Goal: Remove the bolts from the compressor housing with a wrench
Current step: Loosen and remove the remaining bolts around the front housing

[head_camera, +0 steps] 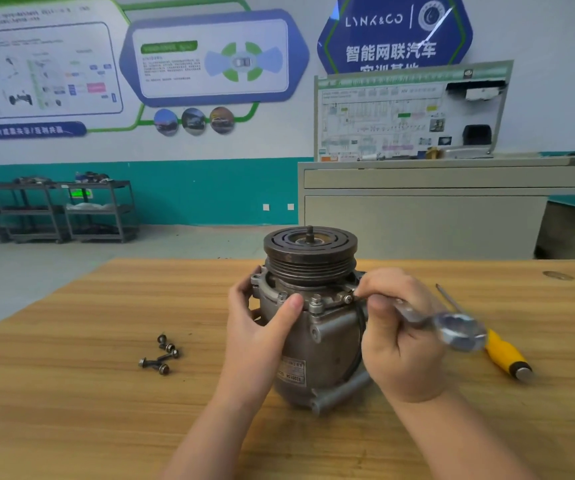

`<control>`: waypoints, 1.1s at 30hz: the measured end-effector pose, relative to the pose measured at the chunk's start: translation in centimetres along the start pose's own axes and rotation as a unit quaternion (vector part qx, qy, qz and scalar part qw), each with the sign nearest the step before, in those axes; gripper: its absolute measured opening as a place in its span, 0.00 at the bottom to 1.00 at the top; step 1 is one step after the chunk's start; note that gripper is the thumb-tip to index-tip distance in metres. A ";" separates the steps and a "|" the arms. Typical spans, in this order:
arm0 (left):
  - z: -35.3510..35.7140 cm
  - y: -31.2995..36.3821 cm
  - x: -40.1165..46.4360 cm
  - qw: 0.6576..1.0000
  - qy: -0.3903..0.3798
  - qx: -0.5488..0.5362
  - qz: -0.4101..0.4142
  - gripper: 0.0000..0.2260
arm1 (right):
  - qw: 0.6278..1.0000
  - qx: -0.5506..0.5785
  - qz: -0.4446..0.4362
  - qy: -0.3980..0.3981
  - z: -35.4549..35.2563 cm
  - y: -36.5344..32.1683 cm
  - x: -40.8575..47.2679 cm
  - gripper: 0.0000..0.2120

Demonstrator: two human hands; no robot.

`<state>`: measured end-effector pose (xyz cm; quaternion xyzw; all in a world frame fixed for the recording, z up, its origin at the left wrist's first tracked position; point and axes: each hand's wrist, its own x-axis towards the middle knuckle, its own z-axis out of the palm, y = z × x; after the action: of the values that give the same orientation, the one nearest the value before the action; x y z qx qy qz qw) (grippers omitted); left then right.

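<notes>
The grey cast-metal compressor housing point(317, 341), topped by a dark grooved pulley point(310, 252), stands upright near the middle of the wooden table point(106, 393).

The left hand point(262, 327) wraps the housing's left side: its thumb lies across the front just under the flange, and the other fingers curl round behind, mostly hidden.

The right hand point(400, 337) is at the housing's right side, its fingers curled round the shaft of a silver metal wrench point(452, 329). The wrench's ring end sticks out to the right of the hand and is blurred; its working end reaches toward a small silver bolt point(347, 299) on the flange, but the fingertips cover the joint, so whether it sits on the bolt head cannot be told.

Several loose dark flanged bolts point(161, 355) lie in a small cluster on the table, left of the housing and apart from it. A yellow-handled screwdriver point(500, 348) lies on the table to the right, partly behind the wrench.
</notes>
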<state>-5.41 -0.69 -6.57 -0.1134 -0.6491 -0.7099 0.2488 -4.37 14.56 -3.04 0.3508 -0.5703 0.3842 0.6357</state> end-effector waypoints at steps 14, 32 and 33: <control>0.1 -0.1 -0.3 1.000 -0.007 -0.003 0.002 0.31 | 0.606 0.432 0.641 0.189 -1.7 5.8 2.9 0.15; -0.8 -0.9 0.2 0.997 -0.073 0.021 0.015 0.32 | 0.988 0.092 0.117 0.047 -1.2 1.4 1.0 0.05; -0.9 -0.9 0.3 0.997 -0.078 0.019 0.011 0.35 | 0.990 0.087 0.103 0.031 -1.1 1.4 0.8 0.05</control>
<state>-6.01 -1.63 -7.35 -0.1711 -0.6782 -0.6838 0.2076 -5.05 16.26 -2.31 0.3322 -0.5474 0.5067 0.5772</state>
